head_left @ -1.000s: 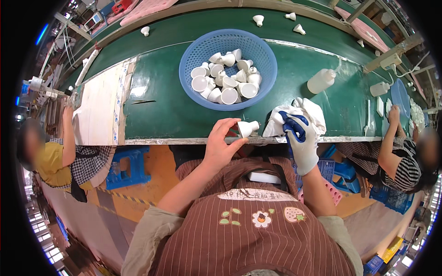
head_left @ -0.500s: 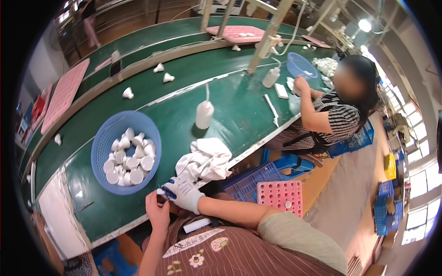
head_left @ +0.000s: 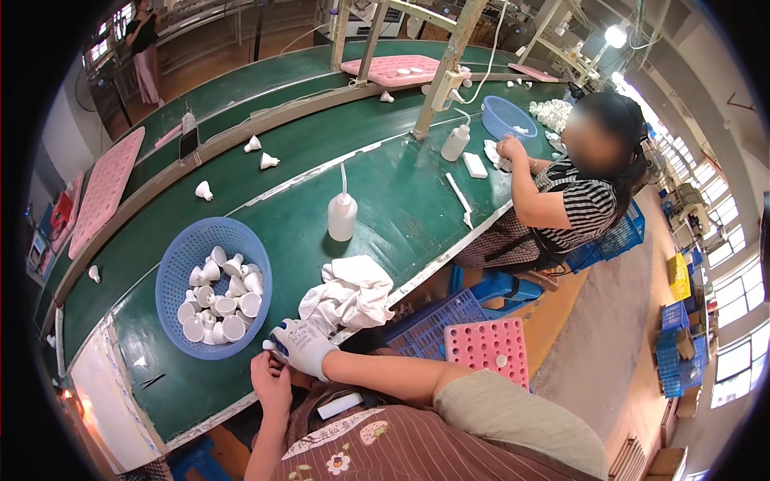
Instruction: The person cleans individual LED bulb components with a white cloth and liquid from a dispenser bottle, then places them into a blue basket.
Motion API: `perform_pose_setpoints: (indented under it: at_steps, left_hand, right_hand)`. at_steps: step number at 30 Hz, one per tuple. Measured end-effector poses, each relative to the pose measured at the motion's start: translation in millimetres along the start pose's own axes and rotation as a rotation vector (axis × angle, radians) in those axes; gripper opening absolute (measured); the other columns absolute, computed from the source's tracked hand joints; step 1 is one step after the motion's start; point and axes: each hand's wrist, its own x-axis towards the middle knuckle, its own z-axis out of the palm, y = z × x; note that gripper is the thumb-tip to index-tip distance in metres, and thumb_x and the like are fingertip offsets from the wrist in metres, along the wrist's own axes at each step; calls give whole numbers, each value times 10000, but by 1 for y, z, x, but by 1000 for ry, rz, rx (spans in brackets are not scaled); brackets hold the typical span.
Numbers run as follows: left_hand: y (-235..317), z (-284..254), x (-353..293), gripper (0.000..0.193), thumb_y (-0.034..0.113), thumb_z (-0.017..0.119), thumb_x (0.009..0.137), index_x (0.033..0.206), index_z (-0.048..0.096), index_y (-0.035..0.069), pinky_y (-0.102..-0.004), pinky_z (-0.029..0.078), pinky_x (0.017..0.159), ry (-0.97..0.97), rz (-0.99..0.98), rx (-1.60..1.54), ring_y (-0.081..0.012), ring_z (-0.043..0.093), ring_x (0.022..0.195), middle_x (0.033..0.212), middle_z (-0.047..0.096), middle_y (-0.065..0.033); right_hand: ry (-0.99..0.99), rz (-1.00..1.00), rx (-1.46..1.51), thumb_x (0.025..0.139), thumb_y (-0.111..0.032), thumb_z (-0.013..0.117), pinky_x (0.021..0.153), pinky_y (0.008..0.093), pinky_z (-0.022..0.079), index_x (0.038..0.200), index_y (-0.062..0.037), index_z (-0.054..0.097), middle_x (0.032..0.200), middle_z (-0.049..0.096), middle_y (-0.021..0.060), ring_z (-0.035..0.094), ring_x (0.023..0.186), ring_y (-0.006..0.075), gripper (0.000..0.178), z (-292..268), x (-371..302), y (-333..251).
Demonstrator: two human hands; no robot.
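"Left hand [head_left: 273,385] first: how does it stand?"

"Bare, with the fingers bent and closed around a small white cup-shaped piece [head_left: 268,345]. From my station I see only part of that piece, just over the near edge of the green surface [head_left: 409,212]."

"And the right hand [head_left: 303,346]?"

"It wears a white-and-blue glove and is curled right beside the piece. I can't tell how far its fingers are open, or whether they grip anything."

"What do you have around them?"

"A blue basket [head_left: 166,301] beyond and to the left, with many similar white pieces [head_left: 228,306] inside. A crumpled white cloth [head_left: 349,293] lies just past the glove, and a spouted bottle [head_left: 342,218] stands upright behind it. I also see dark tweezers [head_left: 152,381] lying left of the hands."
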Motion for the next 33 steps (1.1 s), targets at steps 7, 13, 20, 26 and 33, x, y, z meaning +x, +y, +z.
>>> perform_pose_setpoints:
  at_steps: [7, 13, 20, 26, 33]
  left_hand:
    - [4, -11, -17, 443, -79, 688, 734, 1165, 597, -39, -316, 531, 701, 96, 73, 95, -228, 627, 829, 1084, 559, -138]
    - [11, -1, -4, 482, 76, 788, 758, 1195, 610, -22, -331, 543, 805, 62, 99, -38, -235, 645, 896, 1125, 594, -146]
    - [35, -42, -30, 547, 26, 788, 768, 1273, 581, 0, -321, 520, 939, 86, 86, -310, -207, 631, 1075, 1235, 557, -113]
    - [55, -61, -34, 557, -67, 714, 817, 1335, 512, -27, -333, 460, 1029, 40, 109, -418, -193, 568, 1171, 1258, 504, -91]
    - [61, -67, -33, 561, -67, 706, 830, 1351, 503, -16, -341, 451, 1041, 25, 50, -578, -189, 572, 1177, 1286, 554, -95]
  right_hand:
    - [30, -121, -168, 880, -250, 575, 883, 430, 483, 1060, -131, 634, 1098, 634, 138, 603, 1056, 310, 224, 5, -17, -18]
    - [86, 53, -67, 842, -367, 628, 862, 480, 493, 1043, -92, 688, 1030, 685, 180, 647, 982, 362, 346, -28, 2, 10]
    - [415, -89, 441, 839, 10, 655, 896, 345, 504, 1173, 20, 648, 1079, 668, 156, 660, 984, 256, 334, -79, 22, 5]
    - [450, -274, 208, 843, -215, 720, 1014, 444, 444, 1330, -65, 563, 1282, 589, 206, 563, 1176, 389, 533, -89, 65, -9]
    - [505, -17, -371, 876, -348, 685, 1008, 464, 428, 1289, -89, 610, 1273, 613, 157, 561, 1175, 374, 493, -86, -2, 91]
